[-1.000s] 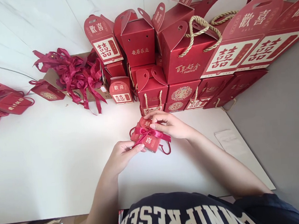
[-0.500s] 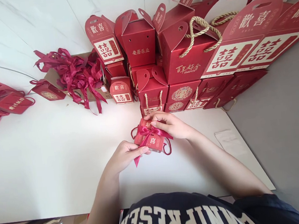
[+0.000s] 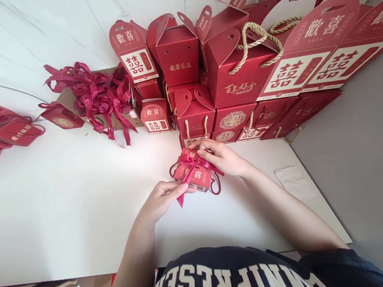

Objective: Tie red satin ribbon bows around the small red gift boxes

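A small red gift box with pale Chinese characters is held over the white table, tied with a magenta ribbon bow. Dark red cord loops stick out at its two sides. My left hand grips the near left edge, its thumb by a hanging ribbon tail and its other fingers partly hidden below. At the far right edge, my right hand is closed on the box, with thumb and fingers beside the bow.
Stacked red gift boxes, some with gold rope handles, line the back and right. An open carton overflows with magenta ribbons. Ribboned boxes lie far left. White paper is on the white table at right.
The box has shifted slightly right and away from me, tilting so more of its near side shows. Both hands have moved along with it, still holding on.
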The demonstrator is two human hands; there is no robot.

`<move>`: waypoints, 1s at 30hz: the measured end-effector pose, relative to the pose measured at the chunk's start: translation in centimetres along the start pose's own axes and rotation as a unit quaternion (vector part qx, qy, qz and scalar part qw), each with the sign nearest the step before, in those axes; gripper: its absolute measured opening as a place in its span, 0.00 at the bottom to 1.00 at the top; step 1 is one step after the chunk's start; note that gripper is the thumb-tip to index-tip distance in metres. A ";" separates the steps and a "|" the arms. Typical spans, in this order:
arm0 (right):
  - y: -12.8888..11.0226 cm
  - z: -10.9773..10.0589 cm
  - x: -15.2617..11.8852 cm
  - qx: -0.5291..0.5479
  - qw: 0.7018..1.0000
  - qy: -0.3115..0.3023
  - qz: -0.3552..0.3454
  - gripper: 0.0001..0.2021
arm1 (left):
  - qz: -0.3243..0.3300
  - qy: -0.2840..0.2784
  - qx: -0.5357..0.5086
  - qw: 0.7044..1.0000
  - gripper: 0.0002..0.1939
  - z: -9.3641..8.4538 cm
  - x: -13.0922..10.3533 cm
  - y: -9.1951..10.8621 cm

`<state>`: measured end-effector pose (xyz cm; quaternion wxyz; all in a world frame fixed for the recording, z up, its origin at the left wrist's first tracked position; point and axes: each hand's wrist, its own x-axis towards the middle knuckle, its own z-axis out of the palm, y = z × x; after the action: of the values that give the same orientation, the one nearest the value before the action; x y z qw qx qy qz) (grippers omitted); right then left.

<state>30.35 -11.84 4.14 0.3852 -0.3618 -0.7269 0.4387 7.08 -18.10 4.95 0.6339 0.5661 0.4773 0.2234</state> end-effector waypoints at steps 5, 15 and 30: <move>0.1 0.0 0.1 -0.005 1.000 -0.001 0.003 0.13 | 0.018 0.002 0.005 1.000 0.15 -0.2 0.2 -0.2; 0.2 0.0 0.0 0.008 1.000 -0.011 -0.015 0.12 | 0.014 -0.017 0.001 1.000 0.15 -0.7 0.3 -0.5; -0.5 -0.4 0.0 0.023 0.998 -0.050 -0.016 0.16 | -0.082 -0.024 0.268 0.960 0.19 -3.0 -2.0 2.7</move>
<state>30.58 -11.89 4.66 0.3640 -0.3187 -0.7405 0.4665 4.33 -17.56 8.51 0.4864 0.6793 0.5492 0.0211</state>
